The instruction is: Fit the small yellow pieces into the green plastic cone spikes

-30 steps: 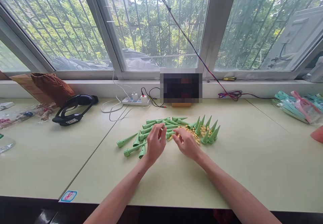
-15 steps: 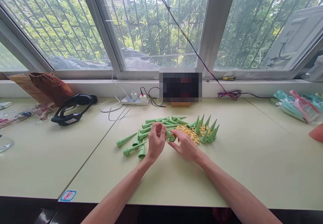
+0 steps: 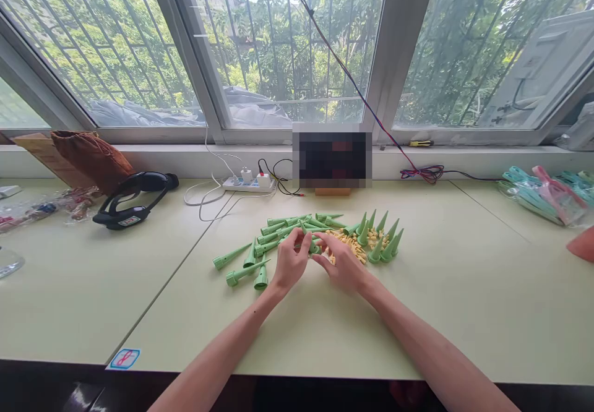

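Observation:
My left hand (image 3: 292, 258) pinches a green plastic watering spike (image 3: 314, 246) between thumb and fingers, its point tilted up and to the left. At the spike's wide base, my right hand (image 3: 341, 261) closes its thumb and fingertips on the rim; whether a small part is also in them is hidden. Behind the right hand lies a heap of small tan pegs (image 3: 356, 248), partly covered. Several green spikes (image 3: 245, 272) lie loose to the left and behind my left hand. A cluster of upright green spikes (image 3: 386, 246) stands right of the pegs.
The pale table (image 3: 260, 344) has a seam on the left. Black headset (image 3: 134, 200) and brown pouch (image 3: 95, 161) lie at left. A power strip (image 3: 249, 184) with cables and a blurred dark screen (image 3: 332, 159) stand at the back. Bagged teal and pink items (image 3: 547, 194) lie at right.
The held spike has turned more upright and its base has moved slightly left. My right fingers have curled in closer around the base. The loose spikes and pegs look unmoved.

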### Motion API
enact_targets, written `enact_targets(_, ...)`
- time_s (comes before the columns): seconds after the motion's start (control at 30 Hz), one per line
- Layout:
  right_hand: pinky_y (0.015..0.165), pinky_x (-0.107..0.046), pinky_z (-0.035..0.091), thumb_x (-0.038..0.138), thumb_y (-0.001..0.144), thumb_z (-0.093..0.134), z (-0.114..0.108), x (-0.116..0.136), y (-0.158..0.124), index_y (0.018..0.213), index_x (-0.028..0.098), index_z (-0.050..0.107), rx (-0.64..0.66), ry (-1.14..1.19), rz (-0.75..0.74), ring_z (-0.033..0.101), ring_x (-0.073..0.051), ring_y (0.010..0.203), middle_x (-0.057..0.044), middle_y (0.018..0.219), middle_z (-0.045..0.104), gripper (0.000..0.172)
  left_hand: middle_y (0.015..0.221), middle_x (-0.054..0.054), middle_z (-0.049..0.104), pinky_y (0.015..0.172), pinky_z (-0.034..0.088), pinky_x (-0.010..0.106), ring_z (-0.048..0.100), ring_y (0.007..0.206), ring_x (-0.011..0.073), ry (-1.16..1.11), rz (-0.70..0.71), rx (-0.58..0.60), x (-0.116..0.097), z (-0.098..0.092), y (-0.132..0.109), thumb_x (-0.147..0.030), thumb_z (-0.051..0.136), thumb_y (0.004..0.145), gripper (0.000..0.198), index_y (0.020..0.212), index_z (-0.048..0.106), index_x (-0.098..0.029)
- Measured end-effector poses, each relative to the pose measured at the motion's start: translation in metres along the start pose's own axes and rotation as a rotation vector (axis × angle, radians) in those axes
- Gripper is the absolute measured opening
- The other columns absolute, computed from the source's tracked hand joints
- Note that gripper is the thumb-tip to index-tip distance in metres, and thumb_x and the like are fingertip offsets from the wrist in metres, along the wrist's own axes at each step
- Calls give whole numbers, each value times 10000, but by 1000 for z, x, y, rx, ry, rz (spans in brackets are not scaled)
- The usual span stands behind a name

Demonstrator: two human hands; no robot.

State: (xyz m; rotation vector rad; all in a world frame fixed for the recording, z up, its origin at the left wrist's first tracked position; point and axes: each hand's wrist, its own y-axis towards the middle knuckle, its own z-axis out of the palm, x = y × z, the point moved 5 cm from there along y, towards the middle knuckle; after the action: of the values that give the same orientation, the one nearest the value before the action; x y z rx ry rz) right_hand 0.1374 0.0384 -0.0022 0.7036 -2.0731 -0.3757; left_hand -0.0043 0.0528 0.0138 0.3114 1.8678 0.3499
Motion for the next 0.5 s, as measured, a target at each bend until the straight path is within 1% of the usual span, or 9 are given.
enact_targets(0.1,762,-334,535,298,991,462,-11,-5,3,1266,201,546,-103,-13,-2,639,-186,834,-78,1013,682,303,610,-53,350,472,295,212,339,518,90,-4,-13,-27,3,-2,1,-469,504,931,359,728,369,-205)
enact_targets(0.17,727,-320,528,286,1000,427,-21,-10,4,1196,191,586,-211,-54,21,638,-191,819,-81,991,679,270,612,-53,343,475,295,213,340,520,90,1,-14,-39,3,-4,1,-473,504,932,363,731,360,-208)
enact_targets(0.23,730,-324,523,267,1001,410,-27,-14,5,1131,187,616,-267,-97,53,639,-201,832,-91,998,677,257,605,-54,330,474,285,215,327,514,88,14,-3,-65,1,-5,0,-473,513,928,364,727,370,-206)
enact_targets(0.37,767,-345,508,228,988,419,-27,-22,5,1043,183,649,-241,-153,92,634,-213,835,-98,990,676,241,601,-53,366,447,255,216,312,474,76,14,15,-127,-4,-8,0,-478,529,919,345,741,431,-199)
enact_targets(0.5,715,-324,500,218,968,458,-20,-25,4,1048,187,660,-179,-171,121,616,-180,731,-89,1019,668,220,627,-43,435,410,231,215,305,432,60,-2,-7,-156,-5,-10,0,-497,544,904,345,757,466,-195)
